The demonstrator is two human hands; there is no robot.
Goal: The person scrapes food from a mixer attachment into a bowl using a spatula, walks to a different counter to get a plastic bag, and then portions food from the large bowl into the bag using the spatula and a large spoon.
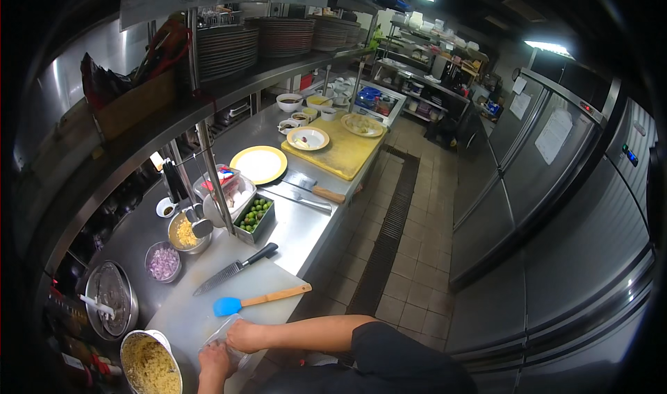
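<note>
My right hand (246, 335) and my left hand (213, 358) are close together at the near edge of a white cutting board (182, 310). Between them they grip a clear plastic bag or film (223, 330); its exact form is hard to make out. Just beyond my right hand lies a spatula (227, 306) with a blue silicone head and wooden handle. Farther along the board rests a chef's knife (234, 269) with a black handle. A white pot (151, 363) of yellow crumbly food stands beside my left hand.
Left of the board are a bowl of chopped red onion (163, 262), a bowl of yellow bits (186, 232) and a lidded metal pot (112, 303). Beyond are a tin of green limes (254, 216), a cleaver (315, 188) and a yellow cutting board (338, 152). A shelf post (213, 175) rises from the counter.
</note>
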